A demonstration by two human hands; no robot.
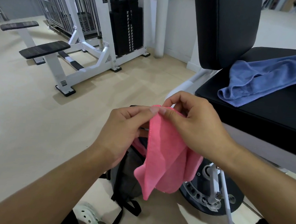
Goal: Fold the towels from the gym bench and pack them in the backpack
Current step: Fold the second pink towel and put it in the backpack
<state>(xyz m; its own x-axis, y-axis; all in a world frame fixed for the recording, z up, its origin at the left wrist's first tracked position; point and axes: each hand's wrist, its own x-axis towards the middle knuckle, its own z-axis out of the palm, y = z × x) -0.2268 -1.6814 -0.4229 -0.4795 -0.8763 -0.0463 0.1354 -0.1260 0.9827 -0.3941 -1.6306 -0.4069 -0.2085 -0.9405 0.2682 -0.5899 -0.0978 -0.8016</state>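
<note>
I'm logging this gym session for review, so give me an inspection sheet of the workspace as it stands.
Surface: black padded gym bench, beige floor around it.
Job's things: pink towel held up above the grey backpack on the floor; blue towel lies unfolded on the bench.
Clutter: nothing seen.
Grippers: left hand and right hand both pinch the pink towel's top edge.
Cables: nothing seen near the hands.
Surroundings: white weight-stack machine behind.
</note>
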